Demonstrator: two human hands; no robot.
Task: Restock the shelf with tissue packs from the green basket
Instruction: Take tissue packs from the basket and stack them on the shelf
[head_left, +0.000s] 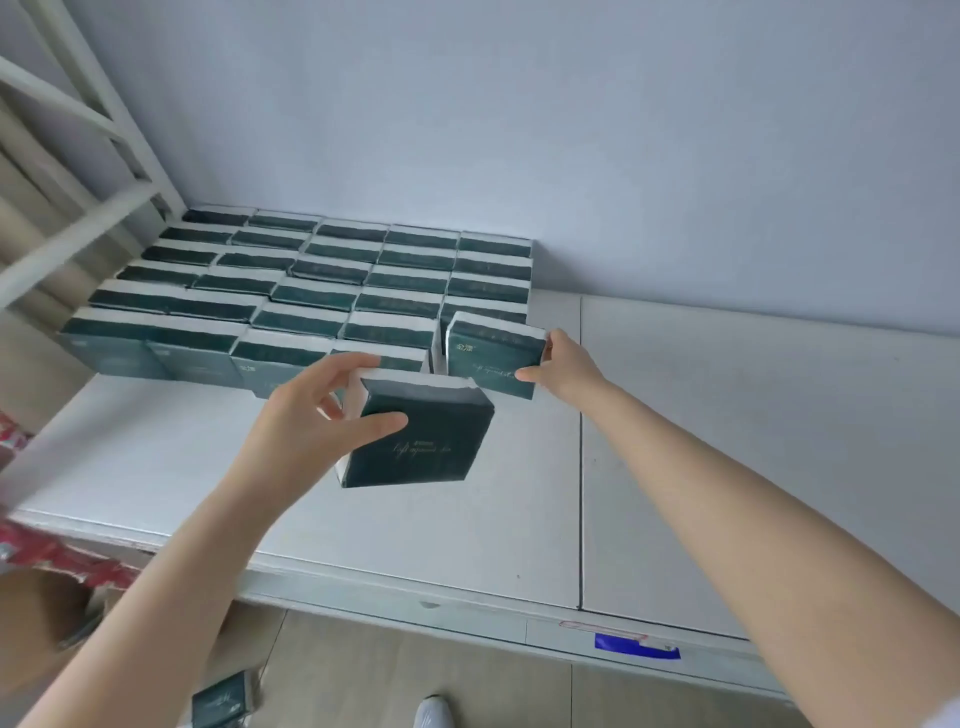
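Observation:
Several dark green tissue packs (332, 270) stand in tight rows on the white shelf board (727, 441), filling its back left part. My left hand (317, 415) grips one dark green pack (421, 436), tilted, just above the board in front of the rows. My right hand (563, 366) holds another pack (493, 358) by its right end; that pack stands upright at the front of the rightmost row. The green basket is out of sight.
A white metal frame (78, 156) rises at the left. Red packaging (47, 551) lies below the shelf's left edge. One green pack (221, 701) sits low near the floor. A blue label (636, 646) marks the shelf's front rail. A grey wall backs the shelf.

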